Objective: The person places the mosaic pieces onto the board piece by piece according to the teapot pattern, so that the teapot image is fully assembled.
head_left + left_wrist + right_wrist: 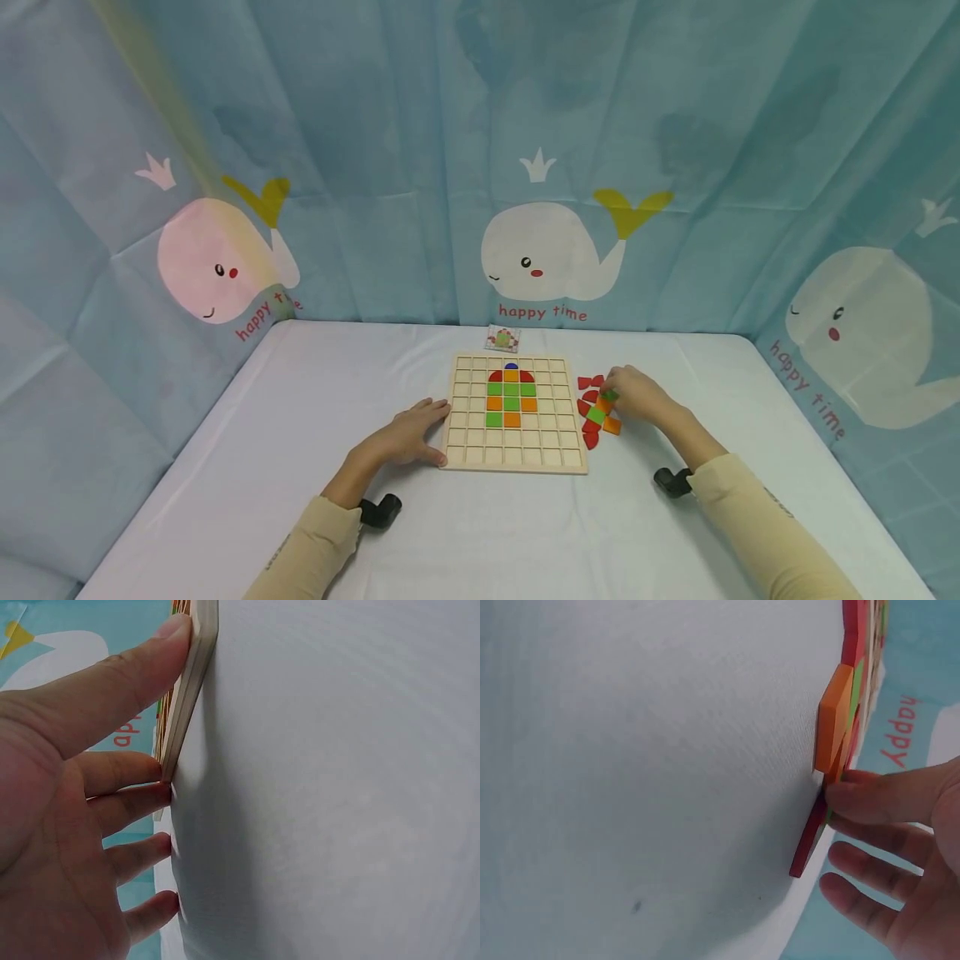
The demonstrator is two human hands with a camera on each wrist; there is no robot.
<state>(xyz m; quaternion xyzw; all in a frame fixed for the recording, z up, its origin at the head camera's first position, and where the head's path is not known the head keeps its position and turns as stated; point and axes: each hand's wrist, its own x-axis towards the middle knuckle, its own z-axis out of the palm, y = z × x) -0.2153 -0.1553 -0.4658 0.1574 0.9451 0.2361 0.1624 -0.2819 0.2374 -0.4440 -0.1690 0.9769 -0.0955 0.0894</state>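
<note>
A wooden grid board (pixel 468 457) lies flat on the table. In its upper middle, red, green and orange tiles and a blue piece (pixel 512 366) fill several cells. My left hand (pixel 408 432) rests against the board's left edge, thumb at the near corner and fingers spread straight. In the left wrist view, the thumb (pixel 127 686) touches the board's side. Right of the board, my right hand (pixel 637 393) reaches into loose tiles, thumb and forefinger pinching a green tile (pixel 611 395). The thumb (pixel 885 796) partly hides that tile in the right wrist view.
Red pieces (pixel 591 439), an orange tile (pixel 612 426) and another green tile (pixel 596 415) lie loose in the pile. Behind the board is a small patterned card (pixel 502 338). Blue curtains (pixel 375 250) with whales enclose the white table (pixel 262 400).
</note>
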